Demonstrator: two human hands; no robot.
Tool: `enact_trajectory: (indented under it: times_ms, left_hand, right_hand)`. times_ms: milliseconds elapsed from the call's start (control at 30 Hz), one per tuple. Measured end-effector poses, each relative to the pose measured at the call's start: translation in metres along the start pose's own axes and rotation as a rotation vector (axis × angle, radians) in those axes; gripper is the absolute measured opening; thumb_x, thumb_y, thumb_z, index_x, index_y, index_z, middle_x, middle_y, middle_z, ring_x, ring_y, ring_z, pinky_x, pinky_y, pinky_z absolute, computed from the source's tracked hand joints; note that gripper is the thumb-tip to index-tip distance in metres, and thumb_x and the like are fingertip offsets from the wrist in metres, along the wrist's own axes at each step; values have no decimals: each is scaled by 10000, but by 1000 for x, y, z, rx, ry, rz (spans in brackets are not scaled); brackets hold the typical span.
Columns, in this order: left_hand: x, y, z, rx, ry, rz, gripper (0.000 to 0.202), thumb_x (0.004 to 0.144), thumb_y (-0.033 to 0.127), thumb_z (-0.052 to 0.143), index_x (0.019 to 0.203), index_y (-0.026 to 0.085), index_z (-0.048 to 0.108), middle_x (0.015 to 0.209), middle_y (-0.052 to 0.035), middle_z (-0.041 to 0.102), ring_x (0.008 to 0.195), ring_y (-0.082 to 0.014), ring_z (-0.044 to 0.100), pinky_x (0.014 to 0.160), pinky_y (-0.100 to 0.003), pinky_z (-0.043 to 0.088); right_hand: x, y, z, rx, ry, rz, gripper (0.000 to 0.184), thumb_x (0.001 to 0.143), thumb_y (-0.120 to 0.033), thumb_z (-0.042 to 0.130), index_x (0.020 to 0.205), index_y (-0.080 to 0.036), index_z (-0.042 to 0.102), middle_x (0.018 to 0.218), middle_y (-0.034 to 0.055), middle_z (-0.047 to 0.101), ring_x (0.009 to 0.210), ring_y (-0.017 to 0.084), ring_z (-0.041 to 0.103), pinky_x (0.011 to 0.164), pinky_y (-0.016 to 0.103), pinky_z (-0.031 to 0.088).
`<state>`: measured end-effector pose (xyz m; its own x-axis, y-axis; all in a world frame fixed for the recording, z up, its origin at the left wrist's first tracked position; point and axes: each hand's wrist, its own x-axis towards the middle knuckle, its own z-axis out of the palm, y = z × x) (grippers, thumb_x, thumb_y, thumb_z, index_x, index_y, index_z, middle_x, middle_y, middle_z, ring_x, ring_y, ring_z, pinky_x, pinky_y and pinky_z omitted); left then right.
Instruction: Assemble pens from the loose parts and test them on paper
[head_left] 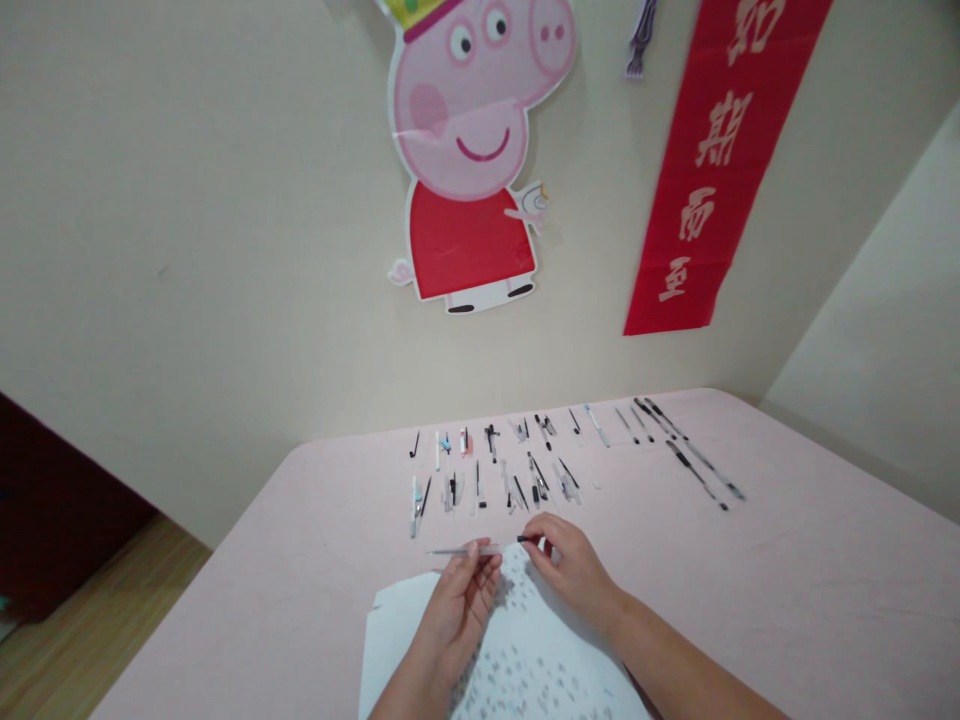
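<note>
My left hand (pixel 466 605) pinches a thin, pale see-through pen barrel (pixel 489 550) lying sideways over the top of a white paper sheet (pixel 401 625). A slim grey length sticks out from it to the left. Just to the right, my right hand (pixel 571 565) holds a small black pen piece (pixel 523 539) between thumb and fingers; whether it is a cap or an end plug I cannot tell. A small gap parts this piece from the barrel. Many small dark marks cover the sheet beneath both hands.
Beyond my hands, two rows of pen parts in small groups, among them a blue-white pen (pixel 412 508), lie on the pink tabletop (pixel 810 590). Several whole pens, one a black-gripped pen (pixel 696 474), lie at the right. A wall (pixel 225 250) rises behind the table.
</note>
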<state>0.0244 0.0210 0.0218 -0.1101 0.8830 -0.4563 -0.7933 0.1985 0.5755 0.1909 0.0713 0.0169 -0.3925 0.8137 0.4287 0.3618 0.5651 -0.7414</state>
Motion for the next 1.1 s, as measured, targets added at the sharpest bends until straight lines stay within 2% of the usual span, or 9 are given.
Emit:
enact_trajectory:
  times_ms: [300, 667, 1100]
  left_hand:
    - [1, -2, -1, 3, 17, 23, 157, 865, 44, 519, 829, 72, 669, 746, -112, 724, 684, -137, 706, 646, -208, 585]
    - [-1, -1, 1, 67, -25, 14, 127, 857, 57, 542, 851, 70, 668, 751, -112, 729, 694, -142, 706, 678, -224, 588]
    - [-3, -4, 0, 112, -82, 15, 78, 827, 64, 596, 849, 89, 667, 795, -108, 742, 729, -134, 708, 715, -206, 575]
  right_hand:
    - [-1, -6, 4, 74, 0, -53, 78, 820, -145, 526, 820, -185, 592, 742, 26, 581, 662, 140, 540, 622, 256, 428]
    - [-1, -6, 6, 91, -24, -78, 71, 827, -145, 542, 831, -186, 600, 748, 27, 591, 662, 137, 545, 626, 255, 435]
    - [-3, 1, 10, 108, -7, 25, 66, 815, -186, 568, 804, -179, 632, 734, 33, 625, 648, 137, 563, 617, 253, 441]
